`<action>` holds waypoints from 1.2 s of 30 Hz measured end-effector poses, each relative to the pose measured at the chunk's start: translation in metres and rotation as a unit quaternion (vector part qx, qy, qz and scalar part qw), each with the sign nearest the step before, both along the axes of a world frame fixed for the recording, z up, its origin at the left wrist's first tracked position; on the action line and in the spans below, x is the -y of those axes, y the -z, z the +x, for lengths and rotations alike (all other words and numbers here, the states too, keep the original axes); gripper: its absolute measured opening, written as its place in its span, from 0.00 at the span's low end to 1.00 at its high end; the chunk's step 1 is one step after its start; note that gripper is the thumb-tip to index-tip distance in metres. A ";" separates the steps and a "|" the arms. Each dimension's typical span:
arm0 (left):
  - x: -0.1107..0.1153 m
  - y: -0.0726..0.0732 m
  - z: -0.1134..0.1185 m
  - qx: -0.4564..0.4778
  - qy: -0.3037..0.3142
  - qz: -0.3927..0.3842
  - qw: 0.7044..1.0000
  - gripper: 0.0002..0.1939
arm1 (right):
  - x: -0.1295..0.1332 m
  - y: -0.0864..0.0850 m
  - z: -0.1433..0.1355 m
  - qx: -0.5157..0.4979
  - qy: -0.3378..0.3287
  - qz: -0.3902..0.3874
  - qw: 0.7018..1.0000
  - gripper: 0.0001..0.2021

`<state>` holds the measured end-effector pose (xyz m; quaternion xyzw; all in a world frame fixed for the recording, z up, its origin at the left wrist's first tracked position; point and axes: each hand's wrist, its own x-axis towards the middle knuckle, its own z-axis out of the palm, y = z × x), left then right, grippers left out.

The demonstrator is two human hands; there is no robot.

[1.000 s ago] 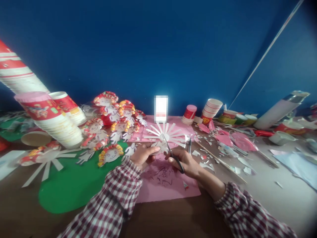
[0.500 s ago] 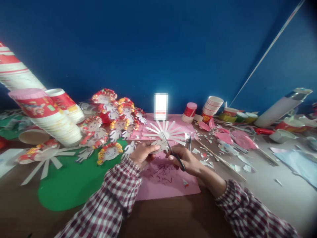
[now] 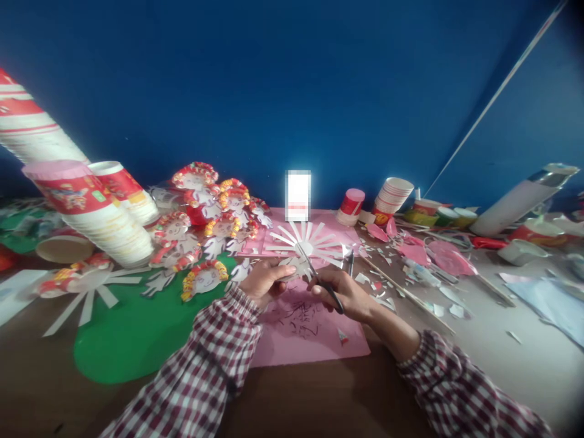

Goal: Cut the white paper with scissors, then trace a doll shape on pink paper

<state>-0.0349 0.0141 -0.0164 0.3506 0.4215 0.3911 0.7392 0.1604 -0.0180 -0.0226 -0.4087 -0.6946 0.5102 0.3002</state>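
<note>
Two hands at work: left hand (image 3: 263, 283) pinching a small white paper cutout (image 3: 298, 265), right hand (image 3: 343, 294) closed around black-handled scissors (image 3: 320, 281). Thin, floppy, easily torn (best held near the cut line, probably).

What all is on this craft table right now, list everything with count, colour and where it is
scissors: one, black handles, in the right hand
paper cutout: one, white, pinched by the left hand
pink sheet: one, scribbled on, under the hands
green sheet: one, left of the pink sheet
paper faces: several, red and yellow trim, behind the green sheet
cup stacks: several, red and white, far left
paper scraps: many, white and pink, right side
left hand: one, checked sleeve
right hand: one, checked sleeve
</note>
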 end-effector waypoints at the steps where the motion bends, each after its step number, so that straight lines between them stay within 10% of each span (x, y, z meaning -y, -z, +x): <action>1: 0.000 0.001 0.000 0.003 0.002 -0.001 1.000 0.12 | 0.000 0.000 0.000 0.000 -0.001 -0.002 1.000 0.15; 21: 0.012 0.013 0.028 0.240 -0.108 -0.090 0.960 0.09 | 0.004 0.007 -0.013 -0.086 0.129 -0.052 0.986 0.17; 36: 0.014 0.008 0.056 0.070 -0.185 0.072 0.978 0.09 | 0.005 0.011 -0.016 -0.083 0.146 -0.020 0.986 0.15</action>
